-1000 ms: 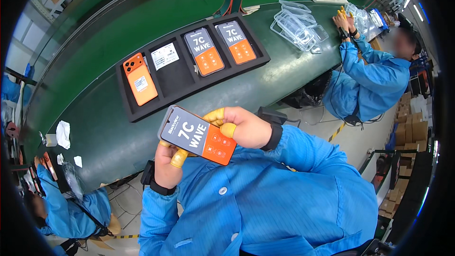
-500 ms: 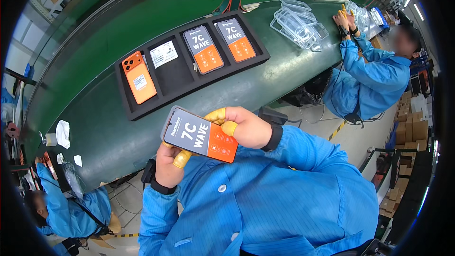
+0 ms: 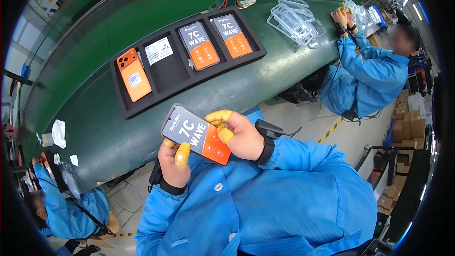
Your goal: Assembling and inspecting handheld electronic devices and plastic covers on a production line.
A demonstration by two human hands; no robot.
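Right now, one phone (image 3: 195, 134) is up in the two hands, front side up, tipped so its top points to ten o'clock. The left hand (image 3: 175, 167) holds it at seven o'clock, with a yellow-capped thumb pressed on its side. The right hand (image 3: 243, 137) is at three o'clock, its finger and thumb close together by the long edge. I cannot tell if they pinch it or just touch it

At twelve o'clock sits a black tray (image 3: 194, 78) with four slots. Three slots have phones: an orange phone (image 3: 134, 76) back side up at eleven o'clock, then two grey and orange phones (image 3: 199, 46) front side up. The other slot shows only a white label (image 3: 159, 50). So it looks like three are in place and the held one is not in a slot yet

The held phone looks to be over the near edge of the green table (image 3: 237, 84). A strip of green lies between it and the tray. Clear cases (image 3: 296, 21) are piled at one o'clock, past the tray's end, and white paper (image 3: 59, 133) lies at nine
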